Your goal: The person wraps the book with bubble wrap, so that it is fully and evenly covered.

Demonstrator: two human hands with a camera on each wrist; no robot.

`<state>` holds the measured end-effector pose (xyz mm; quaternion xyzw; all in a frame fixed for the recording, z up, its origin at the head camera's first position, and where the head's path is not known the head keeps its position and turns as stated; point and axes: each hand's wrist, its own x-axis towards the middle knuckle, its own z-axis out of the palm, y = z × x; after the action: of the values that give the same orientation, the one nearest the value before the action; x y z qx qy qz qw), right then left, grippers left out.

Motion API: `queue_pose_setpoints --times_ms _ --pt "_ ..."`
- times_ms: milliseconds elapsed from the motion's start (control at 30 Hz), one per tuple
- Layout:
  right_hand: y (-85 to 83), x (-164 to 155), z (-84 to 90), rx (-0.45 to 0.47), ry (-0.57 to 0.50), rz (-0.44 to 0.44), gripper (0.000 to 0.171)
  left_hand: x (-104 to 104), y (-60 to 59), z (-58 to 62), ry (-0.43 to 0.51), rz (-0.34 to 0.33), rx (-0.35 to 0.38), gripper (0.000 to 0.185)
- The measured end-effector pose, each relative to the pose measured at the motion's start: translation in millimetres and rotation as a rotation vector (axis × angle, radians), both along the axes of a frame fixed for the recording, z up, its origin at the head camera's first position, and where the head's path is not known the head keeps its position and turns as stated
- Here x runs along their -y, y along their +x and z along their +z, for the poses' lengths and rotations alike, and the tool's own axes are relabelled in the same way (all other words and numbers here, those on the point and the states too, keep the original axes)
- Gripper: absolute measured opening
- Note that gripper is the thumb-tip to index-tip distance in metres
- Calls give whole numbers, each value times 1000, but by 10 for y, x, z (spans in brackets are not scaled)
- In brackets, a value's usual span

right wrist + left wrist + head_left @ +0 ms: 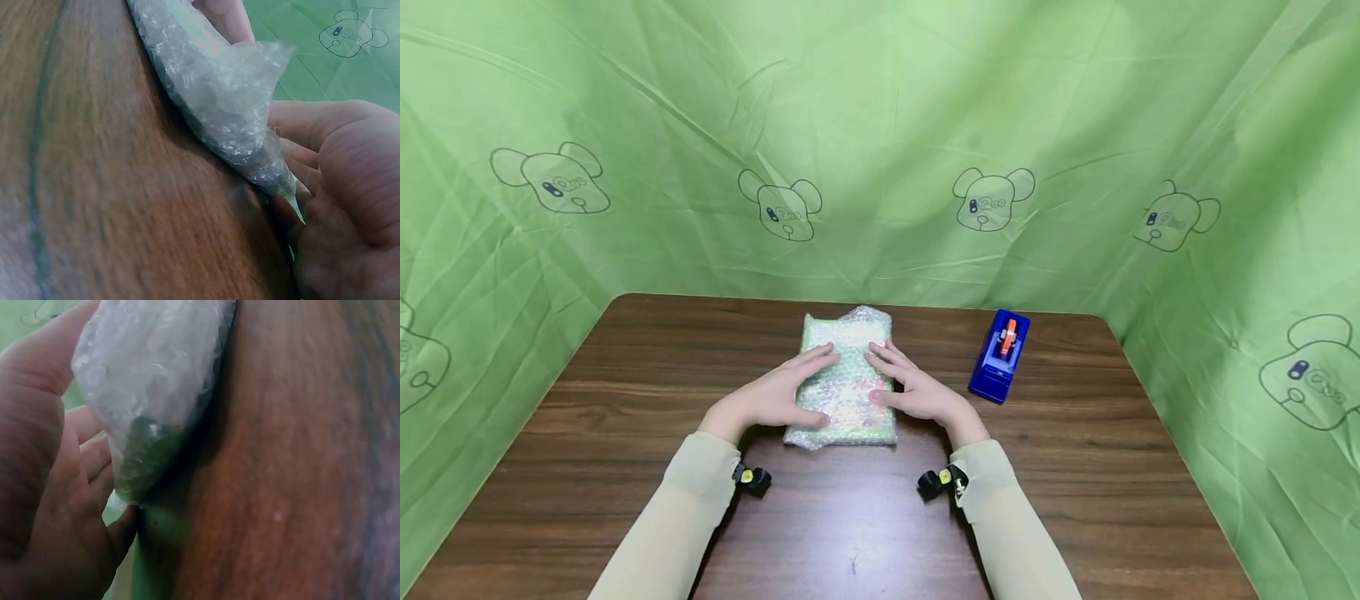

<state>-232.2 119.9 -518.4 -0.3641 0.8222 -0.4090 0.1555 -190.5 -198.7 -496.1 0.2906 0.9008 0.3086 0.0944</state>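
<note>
A flat package wrapped in bubble wrap [848, 358] lies on the brown wooden table [850, 517], near its middle. My left hand [775, 396] lies against the package's left side, with straight fingers laid over its top. My right hand [917, 390] mirrors it on the right side, fingers flat on the wrap. In the left wrist view the bubble wrap [150, 381] lies beside the palm of the left hand [44, 487]. In the right wrist view the bubble wrap's corner [219, 94] meets the right hand [344, 206].
A blue tape dispenser [1000, 354] with an orange part stands to the right of the package. A green cloth [880, 125] printed with bear outlines hangs behind and along both sides of the table.
</note>
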Motion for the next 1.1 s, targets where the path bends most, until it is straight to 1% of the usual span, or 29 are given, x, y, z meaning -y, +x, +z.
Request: queue_pose_setpoints --times_ms 267,667,867,1000,1100 --pt "0 14 -8 -1 -2 -3 73 -22 6 5 -29 3 -18 100" --pt "-22 -7 -45 4 -35 -7 73 27 -33 -88 10 8 8 102" --pt "-23 -27 -53 3 -59 -3 71 11 -39 -93 14 4 15 102" --pt "-21 -34 -58 -1 -54 -6 71 -4 -36 -90 16 0 15 101" --pt "-6 -29 -46 -24 -44 -13 69 -1 -38 -95 8 -2 19 101"
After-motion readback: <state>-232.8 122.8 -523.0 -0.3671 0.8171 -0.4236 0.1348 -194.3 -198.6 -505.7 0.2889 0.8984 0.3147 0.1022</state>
